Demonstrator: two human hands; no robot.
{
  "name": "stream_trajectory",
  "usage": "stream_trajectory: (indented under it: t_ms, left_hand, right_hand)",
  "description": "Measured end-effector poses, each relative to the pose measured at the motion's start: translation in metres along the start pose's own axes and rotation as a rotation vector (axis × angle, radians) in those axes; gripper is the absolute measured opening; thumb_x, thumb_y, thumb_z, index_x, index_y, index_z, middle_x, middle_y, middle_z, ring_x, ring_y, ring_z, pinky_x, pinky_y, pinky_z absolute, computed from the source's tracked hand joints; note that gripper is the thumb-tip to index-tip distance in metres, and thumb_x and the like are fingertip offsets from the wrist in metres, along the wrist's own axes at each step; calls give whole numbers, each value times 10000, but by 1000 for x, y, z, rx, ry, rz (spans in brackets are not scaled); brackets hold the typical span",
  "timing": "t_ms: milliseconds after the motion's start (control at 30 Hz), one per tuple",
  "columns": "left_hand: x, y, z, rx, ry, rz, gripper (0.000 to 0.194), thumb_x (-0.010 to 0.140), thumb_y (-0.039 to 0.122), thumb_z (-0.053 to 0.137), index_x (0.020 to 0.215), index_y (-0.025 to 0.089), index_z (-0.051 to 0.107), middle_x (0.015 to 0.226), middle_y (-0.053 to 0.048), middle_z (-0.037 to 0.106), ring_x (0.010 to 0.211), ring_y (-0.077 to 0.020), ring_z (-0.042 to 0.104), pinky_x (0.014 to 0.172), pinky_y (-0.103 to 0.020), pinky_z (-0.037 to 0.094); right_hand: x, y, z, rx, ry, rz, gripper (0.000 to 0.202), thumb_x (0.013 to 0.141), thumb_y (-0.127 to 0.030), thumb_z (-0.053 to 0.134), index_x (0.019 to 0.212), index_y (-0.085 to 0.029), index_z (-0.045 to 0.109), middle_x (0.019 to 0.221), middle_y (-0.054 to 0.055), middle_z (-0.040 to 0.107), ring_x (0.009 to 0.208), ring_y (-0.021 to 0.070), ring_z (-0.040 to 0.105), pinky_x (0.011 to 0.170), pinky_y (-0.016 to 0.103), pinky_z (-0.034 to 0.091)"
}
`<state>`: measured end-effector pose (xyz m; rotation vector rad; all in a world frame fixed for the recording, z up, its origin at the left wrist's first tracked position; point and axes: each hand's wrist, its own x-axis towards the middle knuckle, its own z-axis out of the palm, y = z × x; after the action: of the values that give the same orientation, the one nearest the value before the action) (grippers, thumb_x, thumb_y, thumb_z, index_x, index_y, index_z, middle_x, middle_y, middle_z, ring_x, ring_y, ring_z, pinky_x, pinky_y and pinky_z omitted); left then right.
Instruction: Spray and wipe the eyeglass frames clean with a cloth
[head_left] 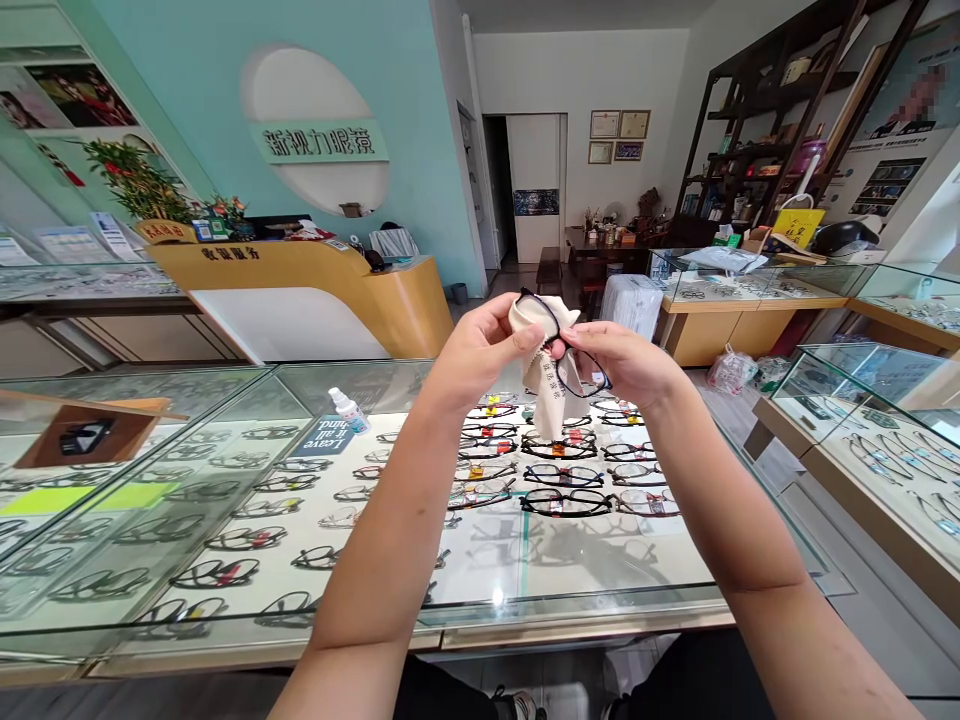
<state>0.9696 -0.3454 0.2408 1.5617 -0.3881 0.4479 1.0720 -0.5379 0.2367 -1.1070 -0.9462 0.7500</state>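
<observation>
A pair of dark-framed eyeglasses (583, 372) is held up over the glass counter between both hands. My left hand (487, 345) pinches a cream cleaning cloth (553, 405) around one lens, thumb in front. The cloth hangs down below the frame and bears dark printed characters. My right hand (619, 355) is closed on the frame near the bridge, fingertips together; the other lens hangs below its fingers. On the counter to the left stand a white spray bottle (348, 410) and a dark blue printed cloth or card (324, 437).
The glass display counter (480, 590) in front holds rows of eyeglasses (566, 502). At its left sits a wooden tray (75, 440) with a black item. Another glass case (885, 440) stands at right. A yellow reception desk (405, 300) lies beyond.
</observation>
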Motion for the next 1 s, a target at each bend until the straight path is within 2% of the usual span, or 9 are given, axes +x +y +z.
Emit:
stream_trajectory:
  t_ms: [133, 267, 533, 700, 833, 1000]
  left_hand:
    - [2, -2, 9, 31, 79, 53, 518, 736, 552, 1039, 916, 193, 710, 802, -25, 763, 755, -174, 727, 713, -267, 603]
    - [4, -8, 16, 42, 139, 72, 572, 719, 624, 1028, 868, 211, 661, 683, 7, 710, 645, -163, 696, 620, -262, 574]
    - [2, -13, 29, 57, 278, 163, 572, 873, 731, 877, 856, 224, 613, 598, 35, 655, 494, -117, 594, 472, -232, 470]
    - [1, -13, 34, 113, 397, 212, 619, 907, 781, 810, 768, 223, 583, 576, 39, 608, 465, -103, 541, 453, -240, 434]
    - [3, -14, 28, 50, 337, 171, 585, 949, 755, 786, 780, 216, 633, 588, 23, 614, 455, -105, 523, 452, -244, 438]
    - [4, -13, 11, 47, 190, 90, 556, 932, 745, 811, 828, 213, 687, 719, -23, 680, 619, -146, 644, 532, -245, 511]
  right_hand:
    - [1, 2, 2, 12, 15, 2, 408, 780, -522, 998, 834, -148, 842, 775, 20, 729, 614, 98, 559, 543, 219, 440]
    - [2, 4, 5, 84, -12, 56, 470, 726, -560, 1041, 831, -145, 846, 756, 9, 730, 600, 97, 597, 547, 215, 470]
    - [3, 5, 11, 69, -33, 52, 374, 825, -478, 973, 839, -144, 806, 740, 13, 729, 622, 116, 620, 597, 239, 524]
    - [4, 7, 13, 69, -29, 59, 392, 789, -500, 997, 846, -148, 834, 764, 28, 756, 648, 128, 648, 593, 237, 523]
    - [4, 6, 10, 74, -23, 58, 414, 758, -514, 1022, 845, -150, 846, 799, 33, 776, 659, 123, 654, 602, 232, 528]
    - [2, 4, 7, 40, 12, 67, 388, 790, -504, 988, 857, -153, 838, 796, 31, 768, 653, 126, 638, 580, 235, 502]
